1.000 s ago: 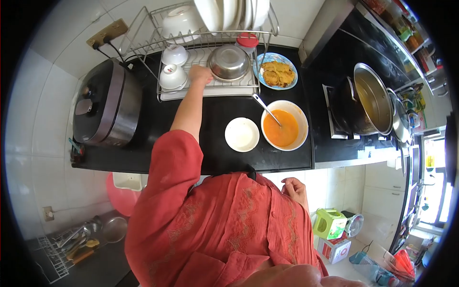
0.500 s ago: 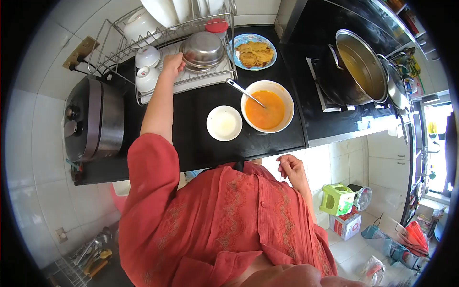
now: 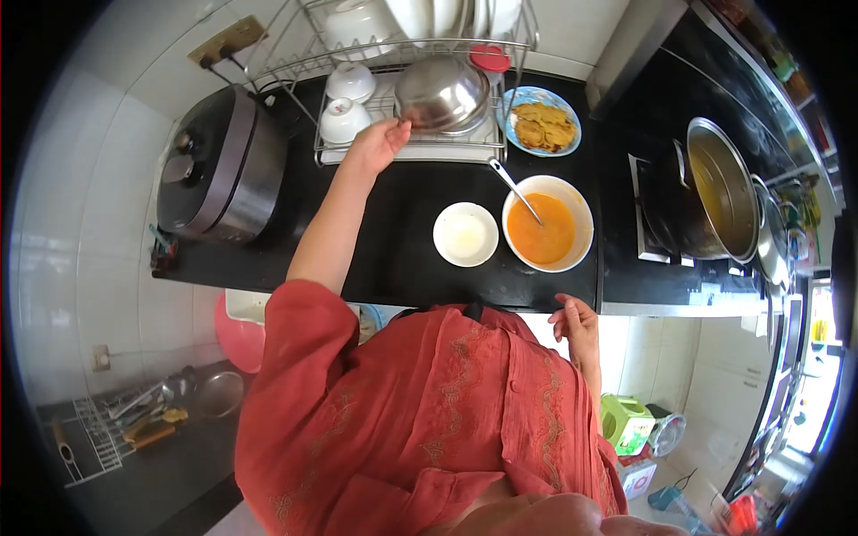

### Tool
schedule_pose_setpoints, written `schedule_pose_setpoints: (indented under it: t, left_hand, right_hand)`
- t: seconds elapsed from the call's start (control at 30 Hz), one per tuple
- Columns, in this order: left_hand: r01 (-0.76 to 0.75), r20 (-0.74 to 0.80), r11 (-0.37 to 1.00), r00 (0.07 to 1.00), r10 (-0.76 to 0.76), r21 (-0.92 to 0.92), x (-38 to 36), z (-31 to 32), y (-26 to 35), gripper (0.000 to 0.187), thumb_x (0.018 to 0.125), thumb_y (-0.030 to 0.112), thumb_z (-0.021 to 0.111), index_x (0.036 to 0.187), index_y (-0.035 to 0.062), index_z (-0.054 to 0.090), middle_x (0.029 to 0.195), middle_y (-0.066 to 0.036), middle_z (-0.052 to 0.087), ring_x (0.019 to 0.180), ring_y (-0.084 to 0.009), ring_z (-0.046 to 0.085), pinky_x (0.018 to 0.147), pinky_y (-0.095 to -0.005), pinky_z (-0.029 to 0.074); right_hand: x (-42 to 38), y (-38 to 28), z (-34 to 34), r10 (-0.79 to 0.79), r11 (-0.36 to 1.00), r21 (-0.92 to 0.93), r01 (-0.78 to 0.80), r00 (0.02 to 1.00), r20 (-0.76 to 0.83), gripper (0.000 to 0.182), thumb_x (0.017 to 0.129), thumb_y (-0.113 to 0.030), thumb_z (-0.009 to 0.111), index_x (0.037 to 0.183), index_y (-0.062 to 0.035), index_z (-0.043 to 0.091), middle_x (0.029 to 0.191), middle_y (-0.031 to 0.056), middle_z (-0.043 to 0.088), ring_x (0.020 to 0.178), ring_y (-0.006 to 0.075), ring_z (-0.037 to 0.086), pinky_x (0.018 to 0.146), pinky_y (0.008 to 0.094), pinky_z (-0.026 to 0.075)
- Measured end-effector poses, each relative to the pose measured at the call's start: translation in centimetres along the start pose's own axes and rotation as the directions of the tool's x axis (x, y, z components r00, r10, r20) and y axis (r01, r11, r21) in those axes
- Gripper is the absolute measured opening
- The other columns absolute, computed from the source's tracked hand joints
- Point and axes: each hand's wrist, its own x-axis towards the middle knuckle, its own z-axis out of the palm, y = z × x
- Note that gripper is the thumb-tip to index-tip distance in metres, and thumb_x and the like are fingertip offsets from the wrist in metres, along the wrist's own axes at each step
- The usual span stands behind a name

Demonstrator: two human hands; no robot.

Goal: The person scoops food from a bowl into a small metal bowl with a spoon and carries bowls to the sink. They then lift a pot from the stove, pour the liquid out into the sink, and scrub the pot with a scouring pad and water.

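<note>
My left hand is stretched out to the far side of the black surface, and its fingers are grasping the near left rim of the steel bowl. The bowl is upside down and tilted, its left edge lifted at my fingers, and it sits over the white tray of the wire dish rack. Just left of my hand, two small white cups stand in the rack, and white plates stand on edge at its far side. A red-lidded jar is just behind the bowl. To the right of the rack lies a blue plate of fried pieces.

Nearer to me stand a small white dish and, touching distance to its right, a white bowl of orange batter with a spoon leaning in it. A rice cooker sits at the far left, a large pot at the right.

My right hand hangs by the surface's near edge, fingers loosely curled, holding nothing.
</note>
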Motion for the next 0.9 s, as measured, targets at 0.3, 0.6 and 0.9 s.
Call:
schedule_pose_setpoints:
  t: [0.3,0.6,0.9]
  left_hand:
    - [-0.262,-0.127,0.854,0.927,0.352,0.449,-17.1,-5.2,2.7,0.01,0.092,0.01,0.049,0.093,0.0016,0.054,0.084,-0.009,0.064,0.068,-0.0172,0.065,0.059,-0.0263,0.053]
    - [-0.278,0.518,-0.437,0.437,0.736,0.855,-19.9,-7.0,-4.7,0.009,0.084,0.004,0.058,0.092,0.0027,0.056,0.087,-0.013,0.06,0.073,-0.0309,0.061,0.062,-0.034,0.051]
    - [-0.301,0.576,-0.501,0.557,0.598,0.811,-22.2,-9.5,-10.2,0.016,0.081,0.009,0.062,0.096,0.0035,0.057,0.098,-0.01,0.06,0.075,-0.0273,0.064,0.063,-0.0321,0.053]
  right_hand:
    - [2.5,-0.9,-1.2,0.006,1.0,0.013,-0.006,1.0,-0.021,0.047,0.095,-0.037,0.046,0.116,0.0057,0.051,0.073,0.0103,0.065,0.049,0.0094,0.053,0.042,0.0216,0.043]
    - [5.7,-2.3,-0.1,0.034,0.981,0.184,-0.057,0.991,0.129,0.053,0.095,-0.04,0.044,0.132,-0.0051,0.031,0.093,0.0212,0.064,0.058,0.0157,0.061,0.05,0.0246,0.051]
    - [7.1,-2.3,-0.6,0.066,0.985,0.149,-0.088,0.986,0.151,0.049,0.094,-0.039,0.047,0.127,-0.0049,0.032,0.092,0.0222,0.063,0.058,0.0181,0.063,0.049,0.0241,0.053]
